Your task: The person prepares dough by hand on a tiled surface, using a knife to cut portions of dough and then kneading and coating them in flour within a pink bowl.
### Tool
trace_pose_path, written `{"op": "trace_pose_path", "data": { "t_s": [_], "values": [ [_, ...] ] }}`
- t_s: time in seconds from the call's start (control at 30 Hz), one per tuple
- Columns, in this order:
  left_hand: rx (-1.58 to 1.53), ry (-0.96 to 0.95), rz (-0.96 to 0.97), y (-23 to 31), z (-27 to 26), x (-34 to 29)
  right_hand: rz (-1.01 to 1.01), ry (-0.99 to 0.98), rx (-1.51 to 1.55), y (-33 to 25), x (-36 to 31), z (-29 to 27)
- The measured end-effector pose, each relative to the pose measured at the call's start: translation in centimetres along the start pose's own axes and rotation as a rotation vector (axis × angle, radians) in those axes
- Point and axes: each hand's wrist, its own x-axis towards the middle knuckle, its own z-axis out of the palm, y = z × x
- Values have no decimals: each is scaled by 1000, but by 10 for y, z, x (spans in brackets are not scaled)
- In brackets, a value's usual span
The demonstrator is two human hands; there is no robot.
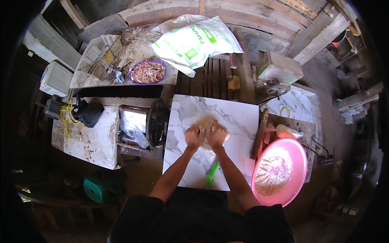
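Side by side near the middle of the marble-patterned board (pixel 243 121), my left hand (pixel 194 137) and my right hand (pixel 216 134) press down on a pale lump of dough (pixel 207 144). Both hands have their fingers curled into it, and they cover most of it. A yellowish-brown patch shows on the board just beyond my knuckles. Nearer my body, between my forearms, lies a bright green, long, narrow item (pixel 212 174); its exact kind is unclear.
At right a pink basin (pixel 303 162) holds white flour, beside a wooden bar (pixel 259 133). A machine with a dark wheel (pixel 156 122) stands left. Beyond are a purple-rimmed basket of reddish strips (pixel 148 73) and white-green sacks (pixel 196 42). A green stool (pixel 94 190) stands lower left.
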Motion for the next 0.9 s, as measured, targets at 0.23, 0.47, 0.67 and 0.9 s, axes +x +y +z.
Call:
{"op": "trace_pose_path", "data": {
  "t_s": [0.23,0.47,0.67,0.9],
  "values": [
    [-17,106,13,0,-2,-14,40,-114,-140,1,9,1],
    [104,55,-76,-4,8,26,-41,-106,-94,1,60,21],
    [-678,213,-480,-23,7,31,-75,209,458,-15,38,2],
    [-165,-47,95,-24,-27,11,-351,-313,21,-14,-10,-27]
  ]
}}
